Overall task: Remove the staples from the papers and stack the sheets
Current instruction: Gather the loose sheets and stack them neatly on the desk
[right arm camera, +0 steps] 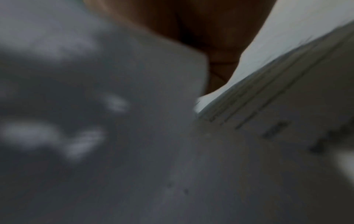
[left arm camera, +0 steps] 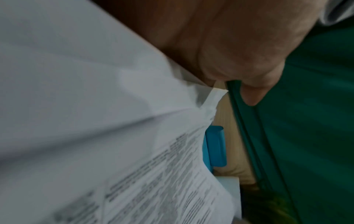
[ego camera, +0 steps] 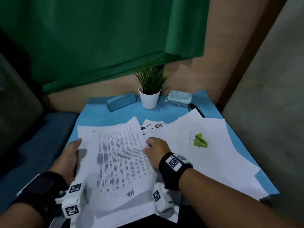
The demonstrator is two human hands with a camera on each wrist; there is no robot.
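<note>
A set of printed sheets [ego camera: 118,158] is lifted slightly over the near part of the blue table [ego camera: 105,116]. My left hand [ego camera: 77,145] holds its left edge, thumb along the margin and fingers hidden underneath. My right hand [ego camera: 148,145] pinches the right edge with curled fingers. The left wrist view shows the printed sheets [left arm camera: 143,189] close up beneath my left hand [left arm camera: 239,63]. In the blurred right wrist view, the sheets' edge [right arm camera: 268,72] rises beside my right hand [right arm camera: 210,30]. A green staple remover [ego camera: 200,140] lies on loose white sheets [ego camera: 213,155] to the right.
At the back of the table stand a white plant pot [ego camera: 149,97], a blue case [ego camera: 121,102] and a white box [ego camera: 179,97]. A black object [ego camera: 196,110] pokes out behind the loose sheets. Another printed page [ego camera: 152,127] lies mid-table. A green curtain [ego camera: 98,38] hangs behind.
</note>
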